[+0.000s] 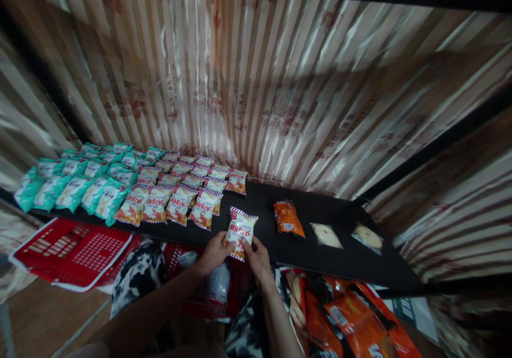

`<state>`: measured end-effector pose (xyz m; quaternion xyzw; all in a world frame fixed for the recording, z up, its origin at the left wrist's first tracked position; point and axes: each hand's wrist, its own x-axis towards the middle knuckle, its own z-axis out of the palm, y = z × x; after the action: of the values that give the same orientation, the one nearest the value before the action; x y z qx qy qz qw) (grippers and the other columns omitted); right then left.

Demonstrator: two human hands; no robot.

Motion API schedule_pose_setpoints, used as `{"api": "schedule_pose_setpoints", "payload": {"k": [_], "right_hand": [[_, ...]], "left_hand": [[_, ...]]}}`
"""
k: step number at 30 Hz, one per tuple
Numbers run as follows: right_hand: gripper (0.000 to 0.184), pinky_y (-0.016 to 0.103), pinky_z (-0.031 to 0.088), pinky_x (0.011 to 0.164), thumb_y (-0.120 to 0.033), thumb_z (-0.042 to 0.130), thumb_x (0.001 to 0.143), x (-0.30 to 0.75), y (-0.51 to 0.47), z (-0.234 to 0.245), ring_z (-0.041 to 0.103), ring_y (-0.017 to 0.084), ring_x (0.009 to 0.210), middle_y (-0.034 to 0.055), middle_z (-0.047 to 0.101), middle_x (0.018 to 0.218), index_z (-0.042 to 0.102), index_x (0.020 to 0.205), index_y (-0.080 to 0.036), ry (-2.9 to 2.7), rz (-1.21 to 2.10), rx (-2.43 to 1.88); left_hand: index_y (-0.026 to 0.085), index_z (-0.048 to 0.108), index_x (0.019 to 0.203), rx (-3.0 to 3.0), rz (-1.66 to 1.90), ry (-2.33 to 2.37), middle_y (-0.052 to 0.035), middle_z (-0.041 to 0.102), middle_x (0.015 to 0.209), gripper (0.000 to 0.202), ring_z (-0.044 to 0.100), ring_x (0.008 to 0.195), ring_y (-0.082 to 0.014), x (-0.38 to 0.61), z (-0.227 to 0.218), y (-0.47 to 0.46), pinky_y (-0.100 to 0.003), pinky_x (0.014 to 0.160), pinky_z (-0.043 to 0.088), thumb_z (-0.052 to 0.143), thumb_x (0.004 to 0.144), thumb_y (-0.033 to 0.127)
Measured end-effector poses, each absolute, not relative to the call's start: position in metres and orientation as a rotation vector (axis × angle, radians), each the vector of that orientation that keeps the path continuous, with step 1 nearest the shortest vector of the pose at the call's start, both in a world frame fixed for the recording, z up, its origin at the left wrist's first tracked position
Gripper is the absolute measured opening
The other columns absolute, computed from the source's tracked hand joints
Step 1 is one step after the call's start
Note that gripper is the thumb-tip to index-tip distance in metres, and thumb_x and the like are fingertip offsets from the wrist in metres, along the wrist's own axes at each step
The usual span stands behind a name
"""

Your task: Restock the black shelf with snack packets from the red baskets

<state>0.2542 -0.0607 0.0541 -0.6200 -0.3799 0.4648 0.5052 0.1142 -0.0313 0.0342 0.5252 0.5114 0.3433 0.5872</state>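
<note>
Between my two hands is a small white and orange snack bag (241,229) with striped ends, held above the front edge of a black shelf (256,203). My left hand (216,252) grips its lower left side, fingers closed. On its lower right, my right hand (256,256) pinches it with the thumb on the front. Left of my hands, several matching snack bags (182,200) stand in rows on the shelf. Farther left are rows of teal snack bags (78,190). An orange bag (288,218) lies to the right of my hands.
Two clear packets with pale round contents (326,235) lie at the shelf's right. Below stand a red basket (72,251) and, at lower right, several large orange packages (356,320). A striped, wrinkled sheet (240,80) hangs behind the shelf, between black frame bars (436,144).
</note>
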Motion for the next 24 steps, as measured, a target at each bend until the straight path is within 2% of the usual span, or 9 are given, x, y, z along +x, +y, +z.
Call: {"api": "schedule_pose_setpoints", "payload": {"k": [6,10,18,24], "right_hand": [[0.049,0.029,0.047,0.057,-0.055,0.062,0.063,0.263,-0.05,0.045,0.06,0.02,0.061,0.0047,0.067,0.065,0.066,0.088,-0.013,-0.98,1.014,-1.575],[0.052,0.028,0.046,0.054,-0.056,0.058,0.065,0.27,-0.04,0.035,0.059,0.019,0.058,0.0053,0.068,0.065,0.066,0.093,-0.013,-0.999,0.948,-1.638],[0.045,0.028,0.044,0.06,-0.052,0.052,0.071,0.273,-0.024,0.032,0.06,0.019,0.064,0.0074,0.069,0.077,0.065,0.091,-0.014,-1.101,0.796,-1.809],[0.043,0.028,0.044,0.061,-0.051,0.051,0.071,0.273,-0.012,0.036,0.059,0.019,0.063,0.0064,0.068,0.076,0.064,0.091,-0.015,-1.115,0.754,-1.821]], "left_hand": [[0.015,0.054,0.111,1.532,0.77,1.369,-0.0082,0.066,0.1,0.038,0.062,0.089,-0.0192,0.117,0.03,-0.026,-0.031,0.08,0.048,0.053,0.077,0.032],[0.012,0.05,0.118,1.699,0.805,1.452,-0.0118,0.063,0.108,0.043,0.06,0.097,-0.0206,0.12,0.025,-0.025,-0.034,0.086,0.047,0.048,0.079,0.029],[0.009,0.046,0.123,2.155,0.934,1.385,-0.0162,0.05,0.127,0.044,0.044,0.12,-0.0244,0.125,0.021,-0.037,-0.045,0.102,0.037,0.039,0.08,0.017],[0.005,0.04,0.129,2.344,0.766,1.237,-0.0185,0.039,0.138,0.05,0.03,0.131,-0.0257,0.129,0.027,-0.036,-0.048,0.105,0.033,0.034,0.08,0.011]]}}
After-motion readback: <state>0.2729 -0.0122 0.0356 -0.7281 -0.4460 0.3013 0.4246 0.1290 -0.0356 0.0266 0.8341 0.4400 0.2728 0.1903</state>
